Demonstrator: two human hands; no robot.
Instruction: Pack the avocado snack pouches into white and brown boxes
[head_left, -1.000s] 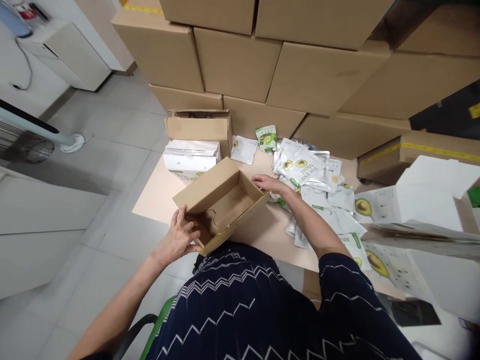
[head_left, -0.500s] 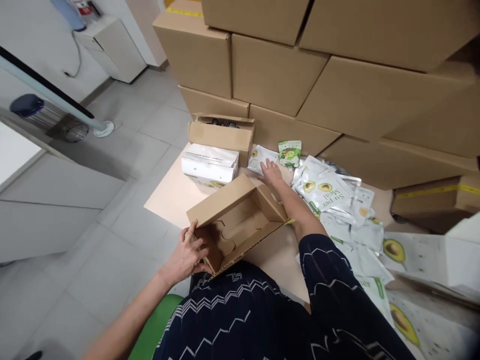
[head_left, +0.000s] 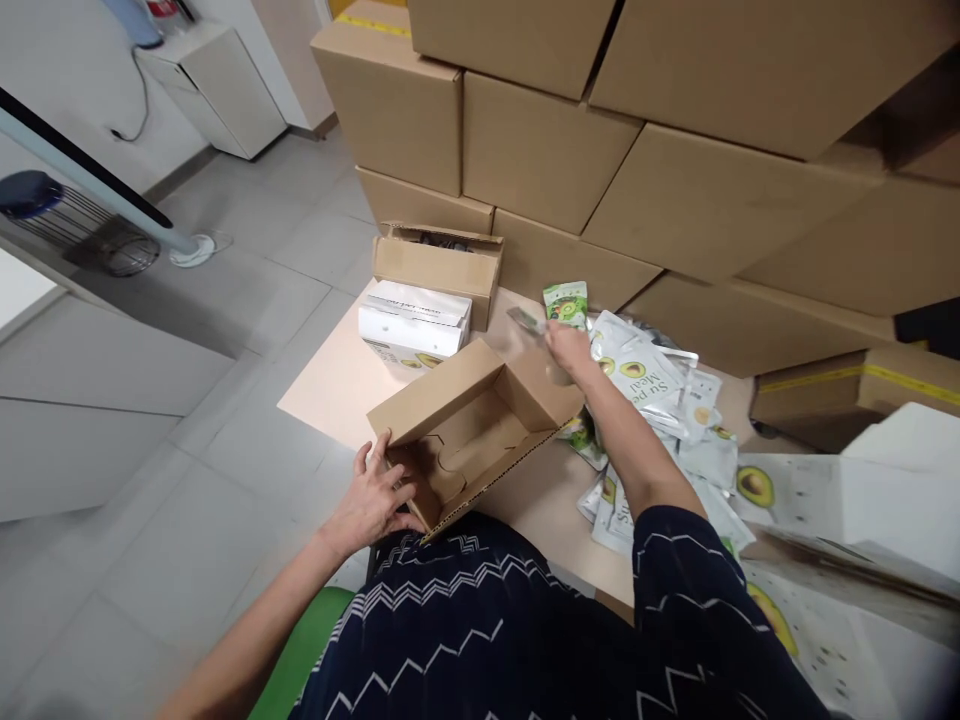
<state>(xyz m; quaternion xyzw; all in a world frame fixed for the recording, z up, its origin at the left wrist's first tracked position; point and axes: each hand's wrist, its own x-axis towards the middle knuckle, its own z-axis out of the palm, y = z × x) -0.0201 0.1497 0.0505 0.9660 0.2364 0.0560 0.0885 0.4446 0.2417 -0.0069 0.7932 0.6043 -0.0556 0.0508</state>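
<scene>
My left hand [head_left: 373,498] grips the near left end of an open brown cardboard box [head_left: 442,400], its fingers over the end wall. Tilted on my lap against the table edge, the box shows a bare inside with a cut flap. Beyond its right end, my right hand [head_left: 568,350] is closed on the edge of a small flat pouch [head_left: 526,321], which is tilted up and blurred. A green printed pouch [head_left: 566,300] lies just behind that hand. To the right is a loose pile of white pouches with avocado pictures [head_left: 637,375].
A white printed box [head_left: 415,325] and a brown carton [head_left: 439,265] with dark things inside stand at the table's back left. Large cartons [head_left: 540,150] are stacked behind. White avocado-printed boxes [head_left: 795,490] lie at right. A blue-topped wire stool [head_left: 30,195] stands at far left.
My right hand has closed on the small pouch and lifted it off the table, moving slightly right. My left hand still holds the box, and the view has shifted a little.
</scene>
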